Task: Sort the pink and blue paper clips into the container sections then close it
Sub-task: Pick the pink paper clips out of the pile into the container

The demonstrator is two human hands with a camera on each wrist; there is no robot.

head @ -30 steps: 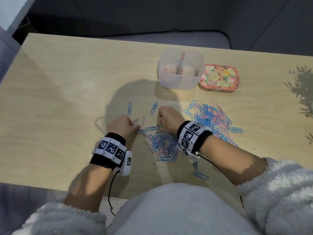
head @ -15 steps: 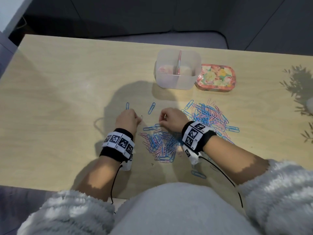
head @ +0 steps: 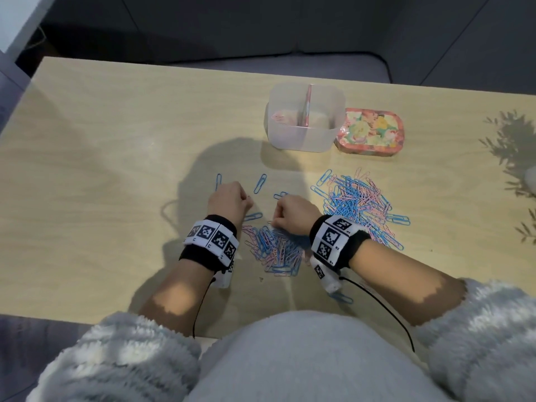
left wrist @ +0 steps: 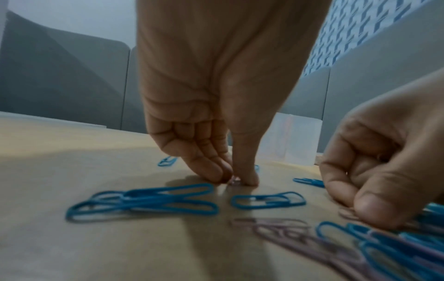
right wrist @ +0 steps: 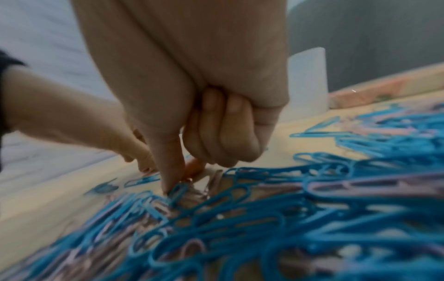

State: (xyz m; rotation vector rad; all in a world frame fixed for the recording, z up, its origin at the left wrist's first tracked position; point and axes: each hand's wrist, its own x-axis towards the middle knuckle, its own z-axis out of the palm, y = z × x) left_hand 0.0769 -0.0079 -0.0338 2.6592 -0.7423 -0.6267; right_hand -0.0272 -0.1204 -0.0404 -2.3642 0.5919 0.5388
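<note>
A clear two-section container (head: 301, 139) stands open at the back, with a few pink clips in its left section. Its floral lid (head: 369, 132) lies to the right. A mixed pile of pink and blue paper clips (head: 274, 252) lies between my wrists, and a larger pile (head: 359, 201) to the right. My left hand (head: 229, 198) is curled; its fingertips (left wrist: 216, 175) pinch a small pink clip (left wrist: 235, 182) against the table. My right hand (head: 293, 213) is curled at the near pile's far edge, thumb and forefinger (right wrist: 169, 182) pinching among clips (right wrist: 179, 190); which one it grips is unclear.
Single blue clips (head: 260, 183) lie scattered beyond my hands, and one (head: 342, 298) sits near the table's front edge. The wooden table (head: 101, 169) has bare room on the left. A leafy shadow falls at the far right.
My left hand has moved a little away from me and to the right, off the pile, and now pinches at a lone pink clip. The right hand has stayed at the pile's far edge.
</note>
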